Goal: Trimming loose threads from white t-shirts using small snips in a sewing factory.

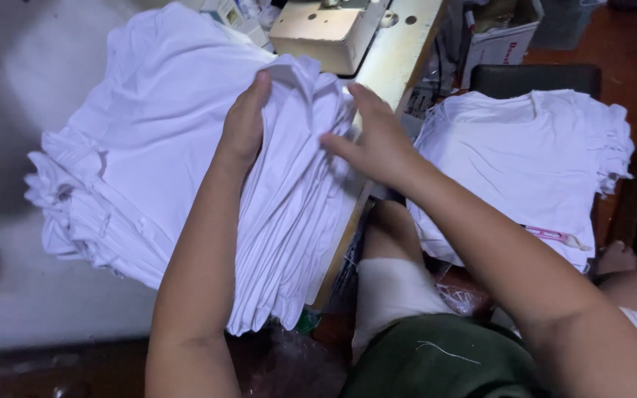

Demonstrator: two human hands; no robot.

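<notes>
Cloth folds hide our left fingertips, so we cannot tell how tightly they curl. Our left hand lies cupped on the white garment stack, fingers together at its top edge. Our right hand presses flat, fingers spread, just right of them. Beyond the fingers sits a sewing machine; farther right, a second white pile.

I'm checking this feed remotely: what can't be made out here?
- Head view: left hand fingertips, buried in the white garment stack.
- Sewing machine: cut off by the top edge.
- Second garment pile: its near part is hidden by the right hand's forearm.
- Floor clutter: too dark.
</notes>
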